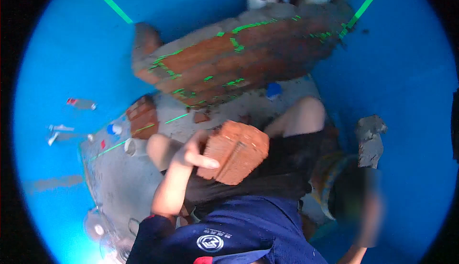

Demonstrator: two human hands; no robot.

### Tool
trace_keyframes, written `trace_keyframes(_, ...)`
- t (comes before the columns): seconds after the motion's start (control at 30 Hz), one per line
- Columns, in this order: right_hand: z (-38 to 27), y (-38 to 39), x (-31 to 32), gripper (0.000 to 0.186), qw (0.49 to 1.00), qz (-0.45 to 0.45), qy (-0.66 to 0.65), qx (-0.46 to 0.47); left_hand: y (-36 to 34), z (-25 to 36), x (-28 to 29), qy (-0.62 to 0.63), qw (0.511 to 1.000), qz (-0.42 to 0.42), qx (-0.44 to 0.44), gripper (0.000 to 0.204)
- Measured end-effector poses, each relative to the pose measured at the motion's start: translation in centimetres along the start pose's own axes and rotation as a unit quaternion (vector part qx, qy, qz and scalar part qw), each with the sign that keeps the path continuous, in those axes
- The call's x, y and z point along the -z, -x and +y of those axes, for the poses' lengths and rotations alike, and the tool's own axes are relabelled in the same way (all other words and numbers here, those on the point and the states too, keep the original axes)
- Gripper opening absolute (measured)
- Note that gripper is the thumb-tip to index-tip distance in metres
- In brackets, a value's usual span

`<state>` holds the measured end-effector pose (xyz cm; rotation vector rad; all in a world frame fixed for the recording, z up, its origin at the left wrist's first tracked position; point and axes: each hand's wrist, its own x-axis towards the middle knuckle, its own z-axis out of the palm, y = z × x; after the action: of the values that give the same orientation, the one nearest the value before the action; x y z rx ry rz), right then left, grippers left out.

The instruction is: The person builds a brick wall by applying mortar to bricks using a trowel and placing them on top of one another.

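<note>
Above the person's dark shorts (pixel 287 163), near the middle of the scene, a reddish brick (pixel 233 155) is held at a slant, a groove running across its upper face. The left hand (pixel 193 155) is clamped on its left side, thumb on top. Well apart from it, the right hand (pixel 372 211) is at the near right, too blurred to tell whether it is closed on anything. Just beyond that hand is a grey, mortar-like slab (pixel 370 137), and to its left is a bucket (pixel 327 183) with a dark inside.

On the far side, a low brick wall (pixel 205 65) crosses the scene, marked with broken green lines and grey along its top. Between it and the person, a few bricks (pixel 142 117) lie to the left on the grey floor (pixel 129 180), with a whitish cup (pixel 130 147) near them. A small blue object (pixel 274 90) sits near the wall's foot.
</note>
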<state>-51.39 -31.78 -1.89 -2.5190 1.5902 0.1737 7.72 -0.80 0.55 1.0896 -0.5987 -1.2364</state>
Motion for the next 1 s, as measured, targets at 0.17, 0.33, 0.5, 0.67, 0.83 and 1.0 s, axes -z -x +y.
trace_keyframes(0.17, -16.1, -6.6, 6.6, 0.026, 0.975, -0.007, -0.132, 0.176, 2.8, 1.5, 1.2, -0.054, 0.998, -0.011, -0.002, 0.062)
trace_keyframes(0.33, -24.6, -9.8, 9.9, 0.012, 0.918, -0.147, -0.284, 0.234, 5.2, -0.2, 2.1, -0.071, 0.997, 0.016, -0.010, 0.051)
trace_keyframes(0.5, -28.0, -11.5, 9.6, 0.009, 0.892, -0.005, -0.110, 0.438, 6.0, -1.1, 1.2, -0.013, 0.996, 0.074, -0.045, 0.041)
trace_keyframes(0.67, -30.1, -12.1, 10.4, 0.011, 0.798, 0.160, 0.039, 0.580, 6.6, -4.8, 3.5, -0.066, 0.989, 0.072, -0.110, 0.047)
trace_keyframes(0.83, -31.5, -13.2, 10.9, 0.011, 0.791, 0.152, 0.049, 0.590, 6.9, -3.4, 3.8, -0.080, 0.987, 0.078, -0.116, 0.044)
trace_keyframes(1.0, -31.3, -15.3, 10.1, 0.007, 0.803, 0.147, 0.076, 0.573, 8.1, 0.4, 2.8, -0.119, 0.976, 0.106, -0.152, 0.045)
